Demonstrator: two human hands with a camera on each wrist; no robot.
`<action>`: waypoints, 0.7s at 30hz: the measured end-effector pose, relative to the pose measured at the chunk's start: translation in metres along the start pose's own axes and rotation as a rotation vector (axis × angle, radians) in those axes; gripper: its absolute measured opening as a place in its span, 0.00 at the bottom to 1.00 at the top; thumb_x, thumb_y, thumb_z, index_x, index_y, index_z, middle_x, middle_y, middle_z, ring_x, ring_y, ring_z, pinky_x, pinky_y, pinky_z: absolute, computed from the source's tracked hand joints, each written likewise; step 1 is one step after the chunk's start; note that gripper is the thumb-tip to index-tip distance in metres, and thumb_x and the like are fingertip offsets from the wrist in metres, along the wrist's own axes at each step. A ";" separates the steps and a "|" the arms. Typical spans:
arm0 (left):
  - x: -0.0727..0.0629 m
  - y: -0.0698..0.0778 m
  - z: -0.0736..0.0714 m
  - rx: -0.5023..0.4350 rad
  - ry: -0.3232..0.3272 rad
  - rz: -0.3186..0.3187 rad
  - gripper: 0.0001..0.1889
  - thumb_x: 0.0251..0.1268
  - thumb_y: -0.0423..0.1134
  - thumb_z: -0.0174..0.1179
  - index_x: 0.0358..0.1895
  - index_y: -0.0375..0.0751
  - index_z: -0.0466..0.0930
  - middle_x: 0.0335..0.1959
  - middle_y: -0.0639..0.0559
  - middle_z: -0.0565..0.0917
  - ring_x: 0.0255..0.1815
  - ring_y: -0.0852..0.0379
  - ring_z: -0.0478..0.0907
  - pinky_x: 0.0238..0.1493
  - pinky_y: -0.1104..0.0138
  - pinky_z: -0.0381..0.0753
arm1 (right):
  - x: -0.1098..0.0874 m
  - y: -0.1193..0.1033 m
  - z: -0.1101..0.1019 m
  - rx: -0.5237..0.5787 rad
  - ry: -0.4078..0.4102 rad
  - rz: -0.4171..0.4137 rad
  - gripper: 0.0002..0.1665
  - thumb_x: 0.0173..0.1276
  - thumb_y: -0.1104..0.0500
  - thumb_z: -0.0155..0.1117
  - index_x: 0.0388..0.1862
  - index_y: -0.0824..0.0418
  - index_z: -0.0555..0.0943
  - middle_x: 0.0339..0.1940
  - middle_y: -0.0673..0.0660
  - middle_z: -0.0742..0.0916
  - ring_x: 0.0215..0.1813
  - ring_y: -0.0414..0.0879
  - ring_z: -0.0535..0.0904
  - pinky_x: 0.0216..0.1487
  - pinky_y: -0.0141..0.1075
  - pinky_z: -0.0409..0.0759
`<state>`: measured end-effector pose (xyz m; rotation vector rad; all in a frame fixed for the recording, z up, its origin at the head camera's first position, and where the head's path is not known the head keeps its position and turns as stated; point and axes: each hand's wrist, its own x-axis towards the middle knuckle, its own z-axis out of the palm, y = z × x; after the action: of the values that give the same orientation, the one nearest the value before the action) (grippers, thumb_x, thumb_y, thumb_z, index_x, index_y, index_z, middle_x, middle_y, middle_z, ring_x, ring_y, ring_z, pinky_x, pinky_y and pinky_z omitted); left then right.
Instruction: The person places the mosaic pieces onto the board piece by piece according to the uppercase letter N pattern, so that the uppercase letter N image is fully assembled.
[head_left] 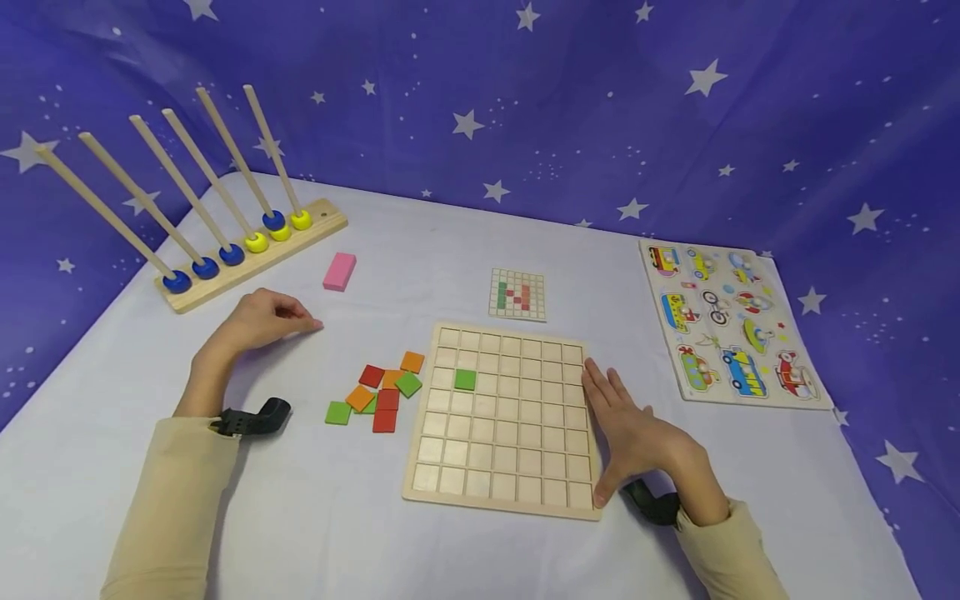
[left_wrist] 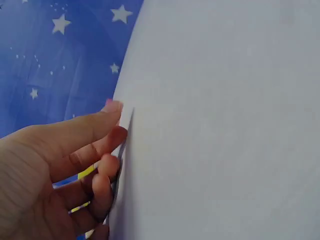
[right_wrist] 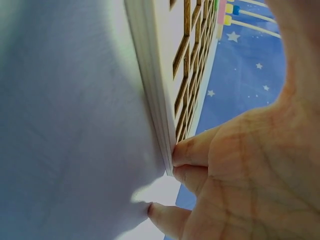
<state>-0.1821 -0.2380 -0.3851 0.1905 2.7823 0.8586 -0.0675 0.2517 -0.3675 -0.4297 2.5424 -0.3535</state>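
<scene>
A wooden grid board (head_left: 519,437) lies flat on the table, with one green tile (head_left: 465,380) in a cell towards its upper left. My right hand (head_left: 637,433) rests along the board's right edge, fingers spread; in the right wrist view, fingertips (right_wrist: 187,152) meet the side of the board (right_wrist: 159,100). To the left of the board is a loose cluster of orange (head_left: 412,362), red (head_left: 386,400) and green (head_left: 338,412) tiles. Beyond that cluster my left hand (head_left: 266,320) hovers close over the cloth, fingers loosely curved, nothing between them in the left wrist view.
A small pattern card (head_left: 517,294) with coloured squares lies behind the board. A pink block (head_left: 340,272) is near the left hand. At the back left stands a wooden bead rack (head_left: 255,262) with tall pegs; a vehicle puzzle (head_left: 738,325) lies at the right.
</scene>
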 end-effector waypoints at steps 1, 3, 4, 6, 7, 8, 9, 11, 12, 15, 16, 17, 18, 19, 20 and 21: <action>0.000 -0.001 0.001 0.008 0.003 0.010 0.16 0.59 0.50 0.66 0.33 0.38 0.83 0.27 0.51 0.81 0.33 0.54 0.70 0.36 0.65 0.65 | 0.000 0.000 0.000 -0.002 -0.001 0.000 0.97 0.18 0.40 0.87 0.77 0.64 0.31 0.79 0.62 0.36 0.77 0.69 0.32 0.53 0.81 0.49; 0.000 0.003 0.005 0.016 -0.002 0.053 0.15 0.58 0.49 0.67 0.32 0.39 0.82 0.25 0.52 0.78 0.31 0.55 0.69 0.35 0.65 0.65 | 0.000 0.000 -0.001 -0.002 -0.002 0.002 0.97 0.18 0.40 0.87 0.77 0.64 0.31 0.79 0.62 0.36 0.77 0.69 0.32 0.53 0.81 0.49; 0.001 0.007 0.008 0.013 -0.009 0.077 0.15 0.57 0.49 0.68 0.31 0.40 0.82 0.24 0.53 0.77 0.30 0.56 0.68 0.34 0.65 0.65 | -0.001 0.000 -0.001 -0.001 -0.002 0.003 0.97 0.18 0.41 0.87 0.77 0.65 0.32 0.79 0.62 0.36 0.77 0.69 0.31 0.53 0.81 0.49; 0.003 0.018 0.017 0.004 -0.034 0.138 0.14 0.55 0.49 0.70 0.31 0.42 0.81 0.24 0.53 0.75 0.29 0.57 0.67 0.34 0.66 0.64 | -0.001 0.000 -0.001 0.002 -0.003 0.006 0.96 0.18 0.41 0.87 0.77 0.65 0.32 0.79 0.62 0.35 0.77 0.69 0.31 0.53 0.81 0.48; 0.003 0.024 0.022 -0.006 -0.061 0.171 0.13 0.53 0.49 0.70 0.31 0.43 0.82 0.25 0.54 0.75 0.29 0.57 0.67 0.34 0.66 0.64 | -0.001 0.000 -0.001 0.006 -0.003 0.004 0.96 0.18 0.41 0.87 0.77 0.65 0.32 0.79 0.62 0.35 0.77 0.69 0.31 0.53 0.81 0.48; 0.003 0.032 0.027 -0.017 -0.094 0.205 0.13 0.52 0.49 0.71 0.32 0.45 0.83 0.26 0.54 0.76 0.30 0.57 0.68 0.35 0.66 0.65 | -0.001 -0.001 -0.001 0.010 -0.006 0.005 0.96 0.19 0.41 0.87 0.77 0.65 0.32 0.79 0.62 0.35 0.77 0.69 0.31 0.54 0.80 0.48; 0.003 0.039 0.033 -0.027 -0.132 0.240 0.13 0.51 0.50 0.72 0.33 0.46 0.83 0.27 0.55 0.77 0.31 0.57 0.68 0.36 0.66 0.65 | -0.001 -0.001 -0.001 0.013 -0.009 0.004 0.96 0.19 0.41 0.87 0.77 0.65 0.32 0.79 0.62 0.35 0.77 0.69 0.31 0.54 0.80 0.48; 0.002 0.052 0.044 -0.051 -0.213 0.325 0.13 0.49 0.50 0.73 0.33 0.49 0.84 0.28 0.55 0.77 0.32 0.57 0.69 0.37 0.66 0.66 | -0.001 -0.002 -0.001 0.016 -0.010 0.002 0.96 0.18 0.41 0.87 0.77 0.65 0.32 0.79 0.62 0.35 0.77 0.69 0.31 0.54 0.81 0.48; 0.002 0.058 0.049 -0.062 -0.247 0.367 0.13 0.48 0.50 0.74 0.32 0.50 0.84 0.29 0.55 0.77 0.33 0.58 0.69 0.37 0.67 0.66 | -0.001 -0.003 0.000 0.016 -0.011 0.001 0.96 0.18 0.40 0.87 0.77 0.65 0.32 0.79 0.62 0.35 0.77 0.69 0.32 0.54 0.80 0.48; 0.000 0.073 0.061 -0.087 -0.310 0.458 0.12 0.46 0.47 0.75 0.30 0.50 0.82 0.28 0.56 0.76 0.32 0.59 0.69 0.36 0.69 0.67 | -0.001 -0.004 0.000 0.013 -0.006 -0.001 0.97 0.18 0.39 0.87 0.77 0.64 0.32 0.79 0.62 0.35 0.77 0.69 0.31 0.53 0.81 0.49; 0.000 0.076 0.063 -0.092 -0.320 0.471 0.12 0.46 0.46 0.76 0.29 0.49 0.82 0.27 0.56 0.76 0.32 0.59 0.69 0.36 0.69 0.67 | -0.001 -0.003 0.000 0.013 -0.002 -0.004 0.97 0.17 0.39 0.87 0.77 0.64 0.32 0.79 0.62 0.36 0.77 0.69 0.32 0.53 0.81 0.49; 0.000 0.077 0.064 -0.100 -0.328 0.474 0.12 0.46 0.44 0.76 0.29 0.48 0.81 0.27 0.56 0.76 0.32 0.59 0.68 0.35 0.70 0.67 | -0.001 -0.003 0.000 0.012 -0.002 -0.003 0.97 0.17 0.39 0.87 0.77 0.64 0.31 0.79 0.62 0.36 0.77 0.69 0.32 0.53 0.81 0.49; 0.000 0.078 0.064 -0.107 -0.333 0.466 0.11 0.46 0.43 0.75 0.29 0.48 0.81 0.27 0.57 0.76 0.31 0.59 0.69 0.35 0.70 0.68 | -0.001 -0.003 0.000 0.011 -0.002 -0.004 0.97 0.17 0.39 0.87 0.77 0.64 0.32 0.79 0.61 0.36 0.77 0.69 0.32 0.53 0.81 0.49; 0.000 0.077 0.063 -0.114 -0.333 0.450 0.11 0.47 0.42 0.75 0.29 0.47 0.81 0.27 0.56 0.77 0.30 0.59 0.69 0.34 0.70 0.69 | -0.001 -0.002 0.000 0.009 -0.002 -0.003 0.97 0.17 0.39 0.87 0.77 0.64 0.32 0.79 0.61 0.36 0.77 0.69 0.32 0.53 0.81 0.49; 0.001 0.077 0.062 -0.117 -0.320 0.434 0.11 0.48 0.41 0.74 0.29 0.46 0.80 0.26 0.56 0.78 0.29 0.59 0.70 0.34 0.70 0.70 | 0.000 -0.002 0.000 0.008 -0.001 -0.003 0.97 0.17 0.39 0.87 0.77 0.64 0.32 0.79 0.61 0.36 0.77 0.68 0.32 0.53 0.81 0.49; 0.002 0.075 0.061 -0.125 -0.303 0.410 0.10 0.49 0.41 0.74 0.29 0.46 0.80 0.26 0.56 0.78 0.29 0.58 0.70 0.33 0.70 0.70 | 0.000 -0.001 0.001 0.006 0.000 -0.005 0.97 0.18 0.40 0.87 0.77 0.64 0.32 0.79 0.61 0.36 0.77 0.69 0.32 0.53 0.81 0.49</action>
<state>-0.1640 -0.1434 -0.3918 0.8181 2.4312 0.9923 -0.0666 0.2505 -0.3676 -0.4339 2.5404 -0.3629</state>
